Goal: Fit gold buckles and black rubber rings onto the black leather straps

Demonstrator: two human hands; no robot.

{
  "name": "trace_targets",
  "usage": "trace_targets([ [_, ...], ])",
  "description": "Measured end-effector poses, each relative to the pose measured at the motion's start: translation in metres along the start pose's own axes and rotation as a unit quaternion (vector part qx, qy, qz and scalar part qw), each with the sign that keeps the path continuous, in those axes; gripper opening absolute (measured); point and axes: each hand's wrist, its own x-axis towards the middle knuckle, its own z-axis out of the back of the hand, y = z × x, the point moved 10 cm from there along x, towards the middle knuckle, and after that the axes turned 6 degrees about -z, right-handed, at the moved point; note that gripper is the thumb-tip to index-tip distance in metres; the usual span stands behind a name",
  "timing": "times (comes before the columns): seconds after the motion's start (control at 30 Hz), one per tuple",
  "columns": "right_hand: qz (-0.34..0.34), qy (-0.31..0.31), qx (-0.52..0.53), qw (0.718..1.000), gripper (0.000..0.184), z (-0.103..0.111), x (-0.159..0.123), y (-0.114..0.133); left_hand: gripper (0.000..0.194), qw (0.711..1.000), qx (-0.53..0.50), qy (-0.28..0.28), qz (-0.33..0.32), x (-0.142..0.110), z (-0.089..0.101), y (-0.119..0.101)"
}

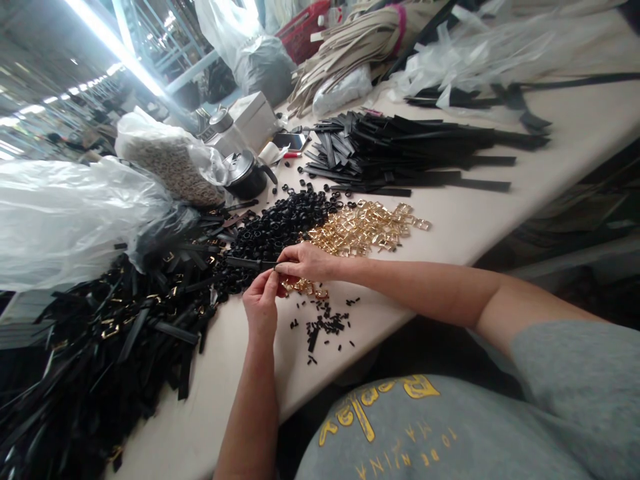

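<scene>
My right hand [305,261] pinches one end of a narrow black strap [245,263] that sticks out to the left over the table. My left hand [261,303] is closed just below it, fingertips meeting the right hand at the strap's end; what it holds is too small to name. A few gold buckles [305,288] lie right under my hands. A heap of gold buckles [363,230] and a heap of black rings [277,230] lie just beyond. Small black loops [325,323] are scattered near my wrists.
A big pile of black straps with gold fittings [115,340] fills the left. Cut black straps [395,150] are stacked farther back. Clear plastic bags [60,213], a black pot [245,175], a phone [293,141] and beige strap bundles [355,47] sit along the beige table [500,200].
</scene>
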Motion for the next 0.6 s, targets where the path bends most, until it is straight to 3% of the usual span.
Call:
trace_targets([
  [0.2, -0.022, 0.005, 0.022, 1.000, 0.011, -0.007, 0.000, -0.002, 0.026, 0.998, -0.006, -0.044, -0.037, 0.000, 0.005, -0.007],
  [0.4, -0.025, -0.027, -0.004, 0.999, 0.009, -0.002, -0.003, 0.000, 0.026, 0.998, 0.014, -0.051, -0.031, 0.001, 0.004, -0.009],
  [0.5, -0.006, -0.042, -0.031, 0.999, 0.009, 0.003, -0.002, 0.004, 0.033, 0.996, -0.036, -0.081, -0.004, 0.004, 0.012, -0.001],
  [0.6, 0.005, -0.049, -0.047, 0.998, 0.009, 0.006, -0.002, 0.007, 0.044, 0.980, -0.139, -0.128, 0.066, 0.009, 0.022, 0.018],
])
